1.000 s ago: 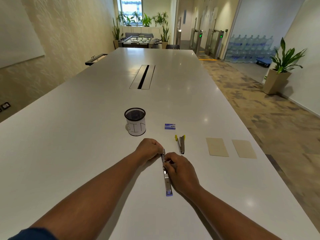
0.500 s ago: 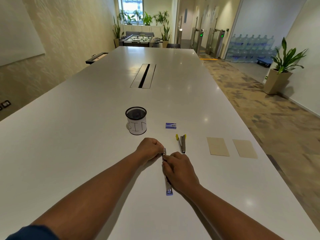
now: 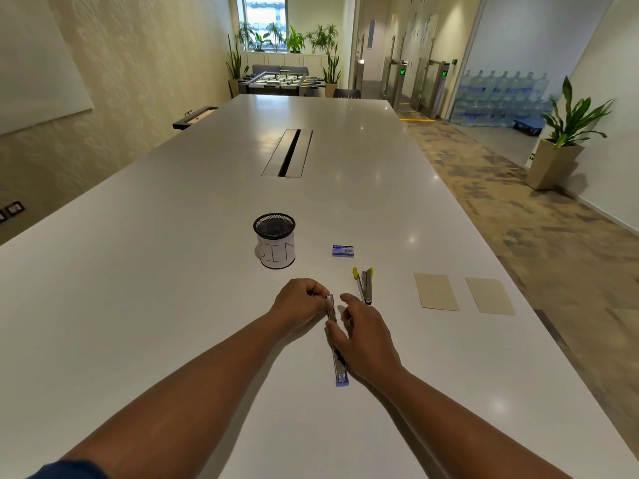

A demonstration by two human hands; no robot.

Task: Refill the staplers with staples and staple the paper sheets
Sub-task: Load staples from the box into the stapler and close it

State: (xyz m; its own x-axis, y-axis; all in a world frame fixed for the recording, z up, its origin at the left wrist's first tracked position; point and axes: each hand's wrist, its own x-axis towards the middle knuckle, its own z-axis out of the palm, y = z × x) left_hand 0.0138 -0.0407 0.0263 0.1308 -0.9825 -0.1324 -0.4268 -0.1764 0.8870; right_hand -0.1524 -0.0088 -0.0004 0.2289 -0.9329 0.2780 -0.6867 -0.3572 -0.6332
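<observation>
So the blue stapler (image 3: 336, 344) is lying opened out flat on the white table (image 3: 173, 271), basically one long thin metal strip running toward the person, blue end cap nearest them. Left hand (image 3: 300, 303) has its fingers curled round the far tip, pinching it. Right hand (image 3: 363, 335) rests alongside the middle; thumb touches the rail, the other fingers look loose and spread, so I'd call it steadying rather than a real grip.

Handling-wise, my guess: it's light, rigid steel, and smooth enough to skate on that glossy tabletop if you push without anchoring it. Hold it by the side walls of the channel, near the ends, not over the open track where the staples go. The hinge will flop if you lift one half only.

Second stapler, the yellow one (image 3: 363, 285), sits just beside the right hand, partly open, untouched. The staple box (image 3: 343, 251) is a bit further out, next to the mesh pen cup (image 3: 275, 240). Two tan paper sheets (image 3: 436, 292) lie off to the right, well apart from the hands. Staple strips crumble easily, so pinch them by the sides.
</observation>
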